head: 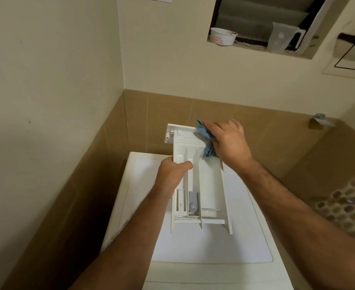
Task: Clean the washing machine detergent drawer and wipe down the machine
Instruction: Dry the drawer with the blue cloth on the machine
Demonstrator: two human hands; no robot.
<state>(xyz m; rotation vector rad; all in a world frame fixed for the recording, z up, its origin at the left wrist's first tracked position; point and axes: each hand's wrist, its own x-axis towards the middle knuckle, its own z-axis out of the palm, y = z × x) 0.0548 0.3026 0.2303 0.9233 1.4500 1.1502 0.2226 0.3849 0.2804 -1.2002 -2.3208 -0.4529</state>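
**Wiping the drawer's far end**

Your left hand (173, 170) grips the detergent drawer (201, 181) by its left wall, holding it out of its slot, above the washing machine (193, 248) top. Your right hand (227, 141) has its fingers (216, 127) closed on the blue cloth (206, 141), pressed at the drawer's front panel corner. Next, probably work the cloth down into the long compartments; keep the left grip firm.

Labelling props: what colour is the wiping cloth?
Blue cloth, bunched under the right hand; head view.
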